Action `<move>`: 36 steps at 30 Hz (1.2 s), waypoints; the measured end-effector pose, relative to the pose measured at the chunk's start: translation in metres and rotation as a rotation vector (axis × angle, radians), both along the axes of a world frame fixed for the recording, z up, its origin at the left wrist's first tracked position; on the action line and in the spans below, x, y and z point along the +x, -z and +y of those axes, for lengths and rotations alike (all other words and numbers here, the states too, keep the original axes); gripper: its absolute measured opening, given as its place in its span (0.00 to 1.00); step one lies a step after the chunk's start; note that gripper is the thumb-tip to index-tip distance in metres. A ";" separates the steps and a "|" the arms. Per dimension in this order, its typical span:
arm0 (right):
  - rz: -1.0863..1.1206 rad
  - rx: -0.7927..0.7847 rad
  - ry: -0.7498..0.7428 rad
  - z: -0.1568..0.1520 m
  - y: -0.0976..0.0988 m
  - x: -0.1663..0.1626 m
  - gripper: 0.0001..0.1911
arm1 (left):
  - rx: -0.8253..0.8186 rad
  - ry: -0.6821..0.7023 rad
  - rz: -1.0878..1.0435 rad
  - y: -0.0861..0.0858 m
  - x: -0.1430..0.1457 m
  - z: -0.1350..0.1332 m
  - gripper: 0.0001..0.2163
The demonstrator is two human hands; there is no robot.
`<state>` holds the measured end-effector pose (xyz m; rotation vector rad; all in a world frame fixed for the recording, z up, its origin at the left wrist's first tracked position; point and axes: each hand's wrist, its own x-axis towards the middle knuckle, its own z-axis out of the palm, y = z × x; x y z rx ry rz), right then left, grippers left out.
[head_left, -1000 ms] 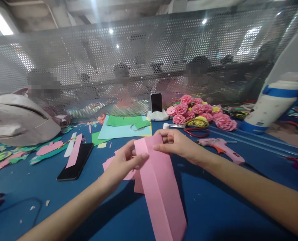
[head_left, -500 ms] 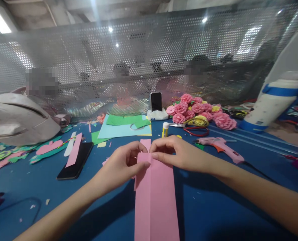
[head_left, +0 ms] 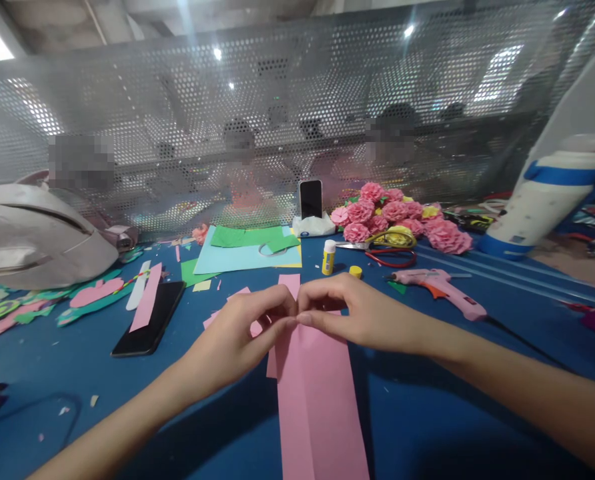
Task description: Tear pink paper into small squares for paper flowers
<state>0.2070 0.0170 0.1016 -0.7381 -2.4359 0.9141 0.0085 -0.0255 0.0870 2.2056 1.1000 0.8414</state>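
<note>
A long strip of pink paper [head_left: 322, 400] with a lengthwise crease runs from between my hands toward the bottom edge of the view. My left hand [head_left: 250, 327] pinches its far end between thumb and fingers. Right beside it, my right hand [head_left: 352, 310] pinches the same end, the fingertips of both hands nearly touching. Other pink paper pieces [head_left: 290, 283] lie beyond and to the left, partly covered by my hands. Just past my right hand stand an uncapped glue stick [head_left: 329, 259] and its yellow cap [head_left: 355, 272].
A pink hot glue gun [head_left: 442, 287] and red-handled scissors [head_left: 390, 257] lie at right. Behind are pink paper flowers [head_left: 392, 213], a propped phone [head_left: 311, 199] and a white-blue bottle [head_left: 552, 200]. At left are a black phone [head_left: 140, 340], paper cut-outs [head_left: 97, 293] and a bag [head_left: 37, 233].
My fingertips have come together at the far end of the pink paper, pinching it at the crease. The paper's near end has swung slightly right.
</note>
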 end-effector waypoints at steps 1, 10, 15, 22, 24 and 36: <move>0.005 -0.006 0.002 0.000 0.000 0.000 0.06 | 0.031 0.003 0.009 0.001 0.000 0.000 0.08; 0.090 -0.169 -0.018 0.004 0.001 -0.001 0.08 | 0.113 -0.004 -0.027 0.002 -0.003 0.001 0.05; 0.080 -0.226 0.022 0.012 0.004 0.000 0.11 | -0.276 0.032 -0.290 0.007 -0.005 0.011 0.04; 0.135 -0.389 0.002 0.020 0.014 0.001 0.08 | -0.623 -0.049 -0.509 0.024 0.000 0.023 0.13; 0.115 -0.416 0.015 0.024 0.021 0.000 0.08 | -0.663 -0.078 -0.504 0.029 -0.001 0.025 0.15; 0.096 -0.611 0.017 0.043 0.089 -0.008 0.18 | -0.875 -0.193 -0.519 0.080 -0.006 0.032 0.15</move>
